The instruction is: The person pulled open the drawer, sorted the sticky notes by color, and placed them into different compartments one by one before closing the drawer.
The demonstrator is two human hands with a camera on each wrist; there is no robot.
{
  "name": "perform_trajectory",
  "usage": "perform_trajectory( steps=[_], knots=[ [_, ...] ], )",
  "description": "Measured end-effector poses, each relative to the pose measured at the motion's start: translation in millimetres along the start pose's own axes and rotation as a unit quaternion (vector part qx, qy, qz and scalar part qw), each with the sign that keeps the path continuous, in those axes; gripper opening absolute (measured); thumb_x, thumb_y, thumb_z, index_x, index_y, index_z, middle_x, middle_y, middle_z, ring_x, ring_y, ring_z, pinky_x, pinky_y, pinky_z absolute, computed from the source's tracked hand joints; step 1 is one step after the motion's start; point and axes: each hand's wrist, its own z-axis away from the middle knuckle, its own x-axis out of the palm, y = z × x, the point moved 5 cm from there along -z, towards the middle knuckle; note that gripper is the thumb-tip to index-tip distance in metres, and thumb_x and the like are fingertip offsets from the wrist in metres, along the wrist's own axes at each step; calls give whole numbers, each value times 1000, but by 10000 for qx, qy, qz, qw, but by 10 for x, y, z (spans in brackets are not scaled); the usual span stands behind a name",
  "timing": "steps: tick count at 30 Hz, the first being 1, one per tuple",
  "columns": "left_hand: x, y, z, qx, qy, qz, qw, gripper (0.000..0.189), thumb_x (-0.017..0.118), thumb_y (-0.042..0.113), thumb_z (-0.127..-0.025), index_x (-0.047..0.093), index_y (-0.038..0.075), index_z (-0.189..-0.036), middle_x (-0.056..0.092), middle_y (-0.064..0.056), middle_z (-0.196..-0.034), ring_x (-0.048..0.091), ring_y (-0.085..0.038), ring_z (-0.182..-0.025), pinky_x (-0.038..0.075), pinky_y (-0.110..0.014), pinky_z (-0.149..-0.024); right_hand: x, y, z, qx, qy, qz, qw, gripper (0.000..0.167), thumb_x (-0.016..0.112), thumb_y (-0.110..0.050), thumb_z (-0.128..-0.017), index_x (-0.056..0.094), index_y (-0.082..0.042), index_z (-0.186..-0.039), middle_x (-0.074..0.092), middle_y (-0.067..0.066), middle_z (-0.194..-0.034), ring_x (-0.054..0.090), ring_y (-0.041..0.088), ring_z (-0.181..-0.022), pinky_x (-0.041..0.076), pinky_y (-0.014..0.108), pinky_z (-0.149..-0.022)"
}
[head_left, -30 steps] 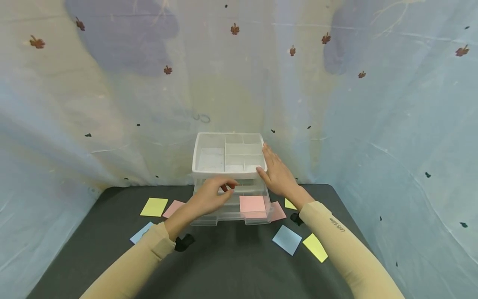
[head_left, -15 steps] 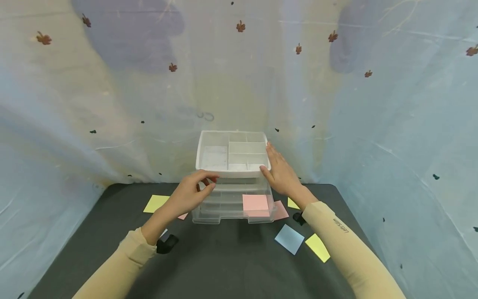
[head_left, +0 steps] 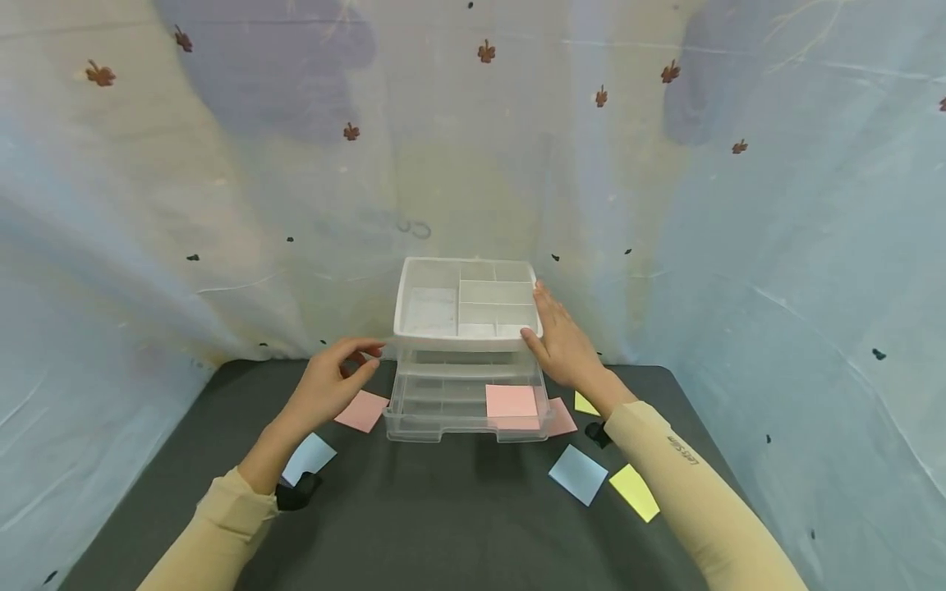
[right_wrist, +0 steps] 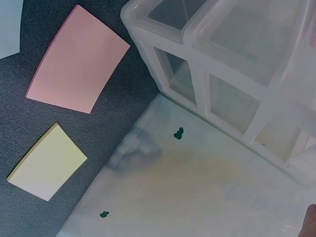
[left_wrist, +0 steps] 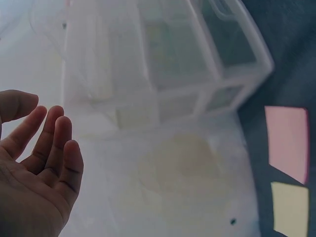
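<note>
A plastic drawer unit (head_left: 469,343) with a divided white tray on top stands at the middle of the table's back. Its clear bottom drawer (head_left: 414,424) juts forward, with a pink sticky note pad (head_left: 512,400) showing at its right part. My right hand (head_left: 565,349) rests against the tray's right edge, fingers fairly straight and thumb on the front corner. My left hand (head_left: 328,384) hovers just left of the unit, fingers loosely bent, holding nothing. In the left wrist view its fingertips (left_wrist: 73,153) are beside the unit's side wall. Only a fingertip (right_wrist: 309,222) enters the right wrist view.
Left of the unit lie a pink pad (head_left: 362,410) and a blue pad (head_left: 309,458). On the right are another pink pad (head_left: 562,419), a blue pad (head_left: 578,474) and yellow pads (head_left: 636,492). A patterned curtain (head_left: 473,164) hangs behind the dark table (head_left: 473,525).
My left hand has moved left, from in front of the drawers to beside the unit, uncovering the left pink and blue pads. My right hand stays at the tray's edge.
</note>
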Motion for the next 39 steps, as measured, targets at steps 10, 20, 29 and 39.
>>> perform_trajectory(
  steps=[10,20,29,39],
  knots=[
    [-41,-364,169,-345,-97,-454,9983,34,62,17,-106,63,6,-139,67,-11,-122,64,-27,-103,55,-42,-78,-4,1,-7,-36,39,-13,10000,82,27,-58,-111,4,-4,-167,3,12,-175,11,31,-161,20,55,-127],
    [80,-889,214,-796,-234,-813,9932,36,61,18,-106,62,0,-138,64,-19,-125,64,-36,-106,54,-56,-86,0,16,-8,8,-1,-21,10000,82,28,-58,-111,3,-4,-167,1,10,-175,10,29,-161,18,53,-128],
    [178,-1259,163,-1161,-427,-759,9894,37,60,16,-106,61,0,-139,64,-21,-127,64,-38,-108,55,-55,-84,-12,6,-9,58,-60,-39,10000,79,33,-51,-112,1,-6,-168,0,8,-175,8,26,-161,16,50,-129],
    [392,-1547,46,-1388,-753,-934,9830,34,61,12,-104,63,-5,-134,65,-24,-122,65,-39,-106,56,-56,-85,4,13,-7,79,-41,-32,10000,82,24,-61,-110,0,-7,-168,0,8,-175,8,26,-161,16,50,-129]
  ],
)
